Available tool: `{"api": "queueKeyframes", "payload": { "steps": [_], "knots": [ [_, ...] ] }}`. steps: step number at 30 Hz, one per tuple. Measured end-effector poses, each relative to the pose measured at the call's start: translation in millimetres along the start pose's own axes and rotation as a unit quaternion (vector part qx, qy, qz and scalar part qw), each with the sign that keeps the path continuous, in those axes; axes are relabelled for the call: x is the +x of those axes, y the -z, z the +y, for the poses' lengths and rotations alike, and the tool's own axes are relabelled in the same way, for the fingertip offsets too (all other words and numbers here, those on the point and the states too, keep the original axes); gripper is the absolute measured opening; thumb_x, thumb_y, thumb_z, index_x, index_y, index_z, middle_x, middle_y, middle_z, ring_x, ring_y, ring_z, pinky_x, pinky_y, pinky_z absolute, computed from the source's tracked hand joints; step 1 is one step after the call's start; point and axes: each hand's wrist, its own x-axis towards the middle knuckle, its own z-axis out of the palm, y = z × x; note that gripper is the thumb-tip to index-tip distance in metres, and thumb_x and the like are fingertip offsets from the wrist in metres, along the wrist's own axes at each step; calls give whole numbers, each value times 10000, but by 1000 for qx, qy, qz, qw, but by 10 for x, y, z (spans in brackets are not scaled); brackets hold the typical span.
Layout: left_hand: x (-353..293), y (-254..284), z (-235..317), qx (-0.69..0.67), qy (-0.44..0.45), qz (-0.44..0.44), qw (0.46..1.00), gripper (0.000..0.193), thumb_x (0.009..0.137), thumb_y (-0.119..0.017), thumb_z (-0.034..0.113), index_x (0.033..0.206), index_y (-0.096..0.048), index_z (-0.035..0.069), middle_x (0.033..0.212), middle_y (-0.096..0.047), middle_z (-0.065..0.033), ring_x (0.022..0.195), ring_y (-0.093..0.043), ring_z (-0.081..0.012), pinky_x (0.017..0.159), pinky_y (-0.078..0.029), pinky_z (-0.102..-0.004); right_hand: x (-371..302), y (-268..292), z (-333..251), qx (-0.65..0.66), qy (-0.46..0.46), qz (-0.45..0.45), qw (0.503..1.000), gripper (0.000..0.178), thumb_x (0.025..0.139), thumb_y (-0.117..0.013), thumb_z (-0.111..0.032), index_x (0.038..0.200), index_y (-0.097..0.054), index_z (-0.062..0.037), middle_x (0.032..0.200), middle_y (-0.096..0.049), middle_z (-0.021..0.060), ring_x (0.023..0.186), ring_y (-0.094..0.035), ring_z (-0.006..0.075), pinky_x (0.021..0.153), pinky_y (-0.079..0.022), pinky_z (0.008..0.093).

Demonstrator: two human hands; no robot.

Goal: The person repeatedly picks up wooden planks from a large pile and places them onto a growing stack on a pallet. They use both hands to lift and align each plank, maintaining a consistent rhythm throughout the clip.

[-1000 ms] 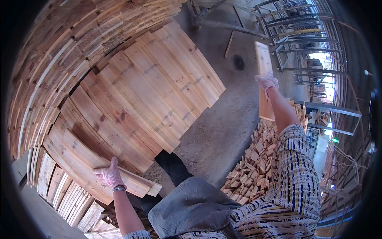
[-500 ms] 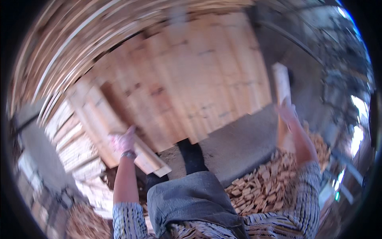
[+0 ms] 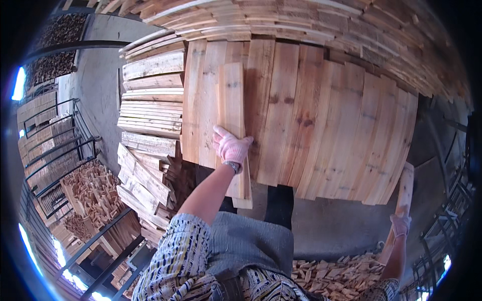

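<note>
My left hand (image 3: pixel 233 146), in a pinkish-white glove, lies across a narrow wooden board (image 3: pixel 232 93), its fingers at one edge and its thumb at the other. At least one more board shows beneath that one. Both rest on a broad layer of planks (image 3: pixel 326 120) laid side by side. Out at the right, my gloved right hand (image 3: pixel 400 226) is closed round another wooden board (image 3: pixel 405 190). This board stands at a slant beside the right end of the plank layer.
Rough boards (image 3: pixel 153 105) are stacked left of the planks, with loose ones (image 3: pixel 143 175) slipping down nearby. A long timber stack (image 3: pixel 301 20) runs along the far side. Wood offcuts (image 3: pixel 341 276) lie near my right. Metal racks (image 3: pixel 60 145) stand far left.
The view has swung left and sharpened, so the planks now sit further right. My left hand stays on its board, and my right hand still grips the other board.
</note>
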Motion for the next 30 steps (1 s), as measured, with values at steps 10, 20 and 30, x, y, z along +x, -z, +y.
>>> {"api": "queueKeyframes", "payload": {
  "steps": [10,20,30],
  "knots": [
    [28,334,-156,-28,-83,-17,996,1232,672,-890,292,1560,-101,-36,1425,-416,-302,1341,-404,-445,1163,-341,-487,-985,-543,-1244,430,27,133,893,935,771,-833,-261,1550,-355,-62,1353,-547,273,1190,-599,419,1009,-502,474],
    [392,1141,762,195,-475,51,857,905,807,-735,196,1540,-237,10,1453,-451,-224,1389,-398,-376,1238,-262,-515,-1357,-70,-2496,82,265,67,958,1062,719,-833,-263,1580,-225,-130,1504,-388,244,1398,-383,436,1161,-347,485],
    [1484,418,1996,295,-557,71,773,818,767,-716,201,1505,-371,125,1437,-496,-153,1396,-415,-347,1217,-161,-552,-1142,-62,-3014,109,256,81,957,1114,688,-853,-230,1590,-203,-160,1537,-336,244,1414,-348,457,1193,-330,493]
  ]
}}
